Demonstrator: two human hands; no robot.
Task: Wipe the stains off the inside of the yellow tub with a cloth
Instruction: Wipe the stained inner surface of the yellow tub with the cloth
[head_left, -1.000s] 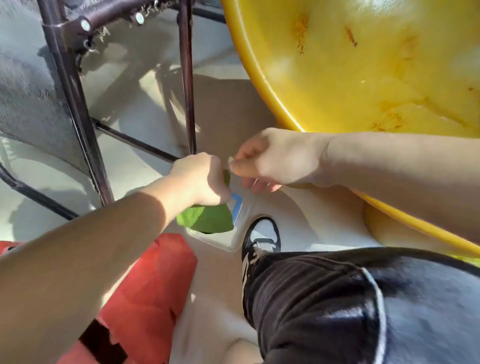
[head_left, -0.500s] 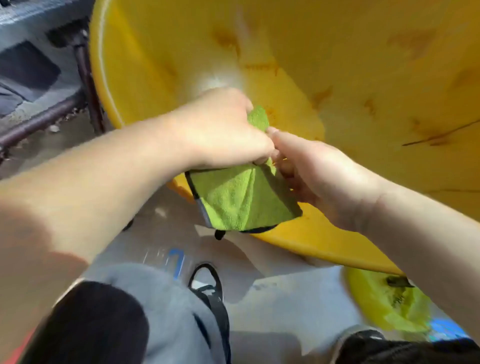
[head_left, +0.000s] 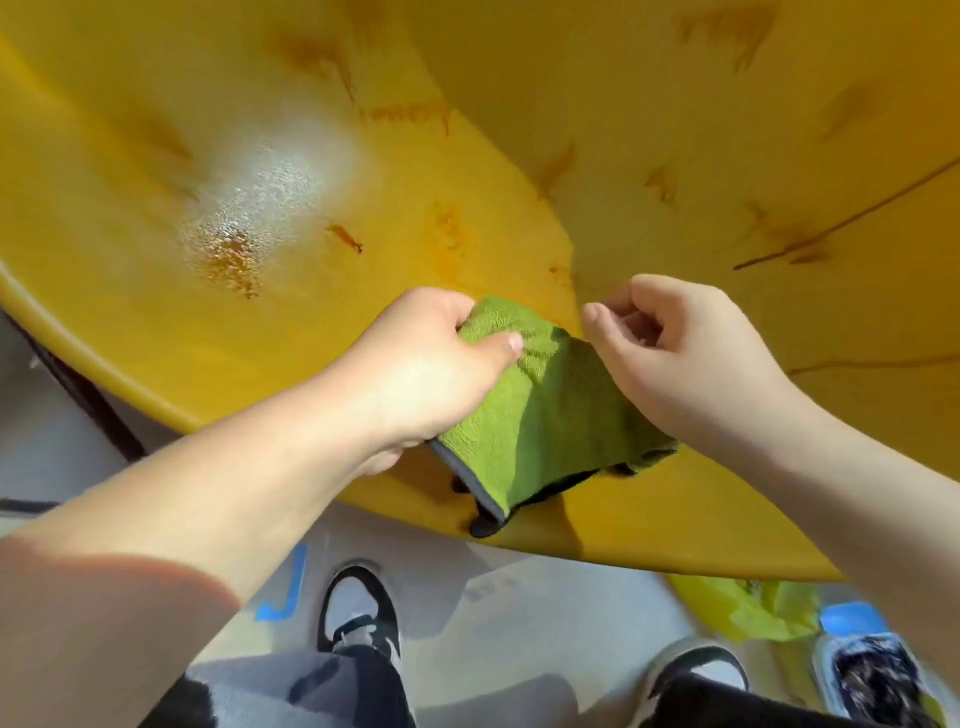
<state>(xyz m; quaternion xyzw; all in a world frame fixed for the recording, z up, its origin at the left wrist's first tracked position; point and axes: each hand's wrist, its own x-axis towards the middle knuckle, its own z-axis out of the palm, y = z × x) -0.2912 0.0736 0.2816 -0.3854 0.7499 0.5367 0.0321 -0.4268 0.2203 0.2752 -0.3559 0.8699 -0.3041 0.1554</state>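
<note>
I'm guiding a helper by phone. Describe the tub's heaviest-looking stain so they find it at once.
Look inside the yellow tub, on its left wall, above-left of the left hand gripping the green cloth. Find the white glare patch; the stain sits at its lower edge. It is a grainy rust-brown blotch; its neighbours are thin orange streaks.

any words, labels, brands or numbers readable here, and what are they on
No text can be read in this view.
yellow tub: brown stains only, no lettering.
green cloth: no label or tag text showing.
blue tape on the floor: plain strip, no words.
blue-topped item at lower right: too blurred to tell whether it carries print.
</note>
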